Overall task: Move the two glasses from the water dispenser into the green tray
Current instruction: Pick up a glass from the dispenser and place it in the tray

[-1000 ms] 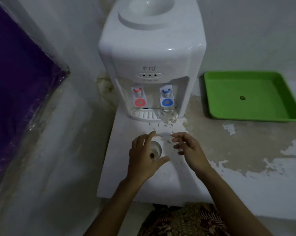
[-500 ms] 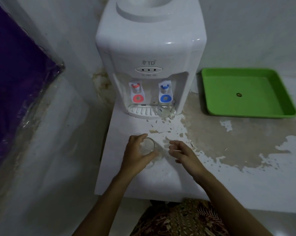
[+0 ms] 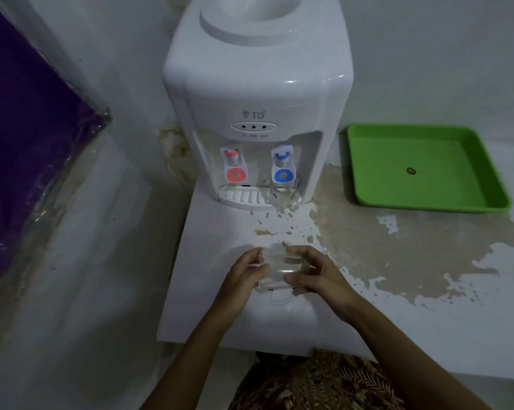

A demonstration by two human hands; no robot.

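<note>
Two hands meet on one clear glass mug (image 3: pixel 280 267): left hand (image 3: pixel 246 272) and right hand (image 3: pixel 314 273) fingers clamped on its sides, mug lying sideways between them, handle toward the wrists. Beyond the fingertips, a second glass (image 3: pixel 282 196) stands upright under the water dispenser's (image 3: pixel 258 93) blue tap; farther right, the green tray (image 3: pixel 427 202).

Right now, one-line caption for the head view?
Both hands, left hand and right hand, hold one glass; second glass under blue tap; green tray empty.

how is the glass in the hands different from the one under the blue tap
The held glass is off the dispenser, gripped between the left hand and right hand; the other glass stands untouched on the drip tray. The held glass is tipped, with its handle pointing down; the other is upright. Both are clear, and neither is in the green tray.
</note>
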